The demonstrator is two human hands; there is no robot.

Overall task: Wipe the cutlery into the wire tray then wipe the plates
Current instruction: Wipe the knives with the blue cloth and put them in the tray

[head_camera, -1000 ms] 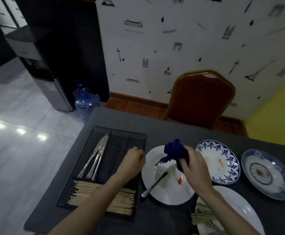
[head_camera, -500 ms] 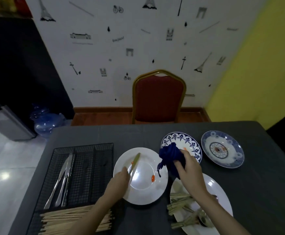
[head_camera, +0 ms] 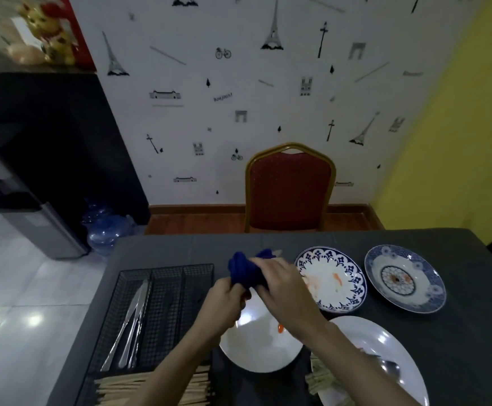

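Both my hands meet above a white plate (head_camera: 256, 347) that carries an orange smear. My left hand (head_camera: 224, 297) grips the handle end of a piece of cutlery, whose pale tip (head_camera: 277, 252) pokes out past the blue cloth (head_camera: 244, 272). My right hand (head_camera: 283, 279) holds that cloth bunched around the cutlery. The black wire tray (head_camera: 165, 276) lies to the left, with knives (head_camera: 133, 320) in its left compartment and chopsticks (head_camera: 151, 388) across its near end.
Two blue patterned plates (head_camera: 332, 279) (head_camera: 404, 278) sit to the right, the nearer one smeared orange. A large white plate (head_camera: 385, 341) at lower right holds a spoon (head_camera: 391, 367) and chopsticks (head_camera: 324, 379). A red chair (head_camera: 290, 189) stands behind the table.
My left hand lifted the cutlery off the white plate and brought it up to the cloth. My right hand wrapped the cloth around it. The view swung right.
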